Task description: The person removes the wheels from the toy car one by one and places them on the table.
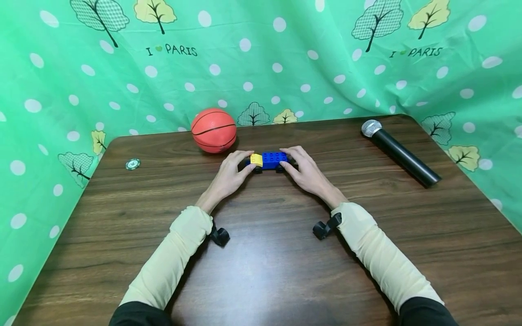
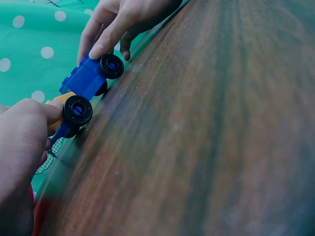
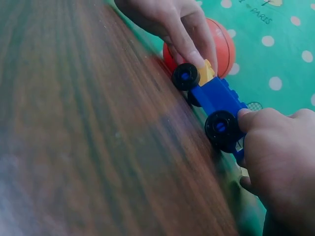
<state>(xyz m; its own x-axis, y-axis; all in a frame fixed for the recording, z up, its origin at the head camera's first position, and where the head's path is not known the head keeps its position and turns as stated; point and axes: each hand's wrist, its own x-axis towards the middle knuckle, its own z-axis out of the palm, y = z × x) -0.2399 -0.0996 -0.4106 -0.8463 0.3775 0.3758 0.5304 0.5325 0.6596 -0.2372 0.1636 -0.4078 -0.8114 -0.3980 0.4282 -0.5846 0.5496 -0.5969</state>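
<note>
A toy car (image 1: 274, 159) of blue and yellow building blocks with black wheels stands on the wooden table, between the two hands. My left hand (image 1: 231, 174) pinches its yellow end, thumb on the near side and fingers behind. At the blue studded end, my right hand (image 1: 306, 171) grips with thumb and fingers. The left wrist view shows the left thumb against the yellow block (image 2: 63, 98), just above a black wheel (image 2: 77, 111). In the right wrist view the right thumb presses the rear of the blue body (image 3: 216, 96). The far fingertips are partly hidden.
An orange-red toy basketball (image 1: 214, 130) sits behind the left hand. Off to the left lies a small green-and-white poker chip (image 1: 132, 164). A black microphone (image 1: 401, 151) lies slanted at the right. Green dotted cloth (image 1: 261, 59) hangs along the table's back edge and sides.
</note>
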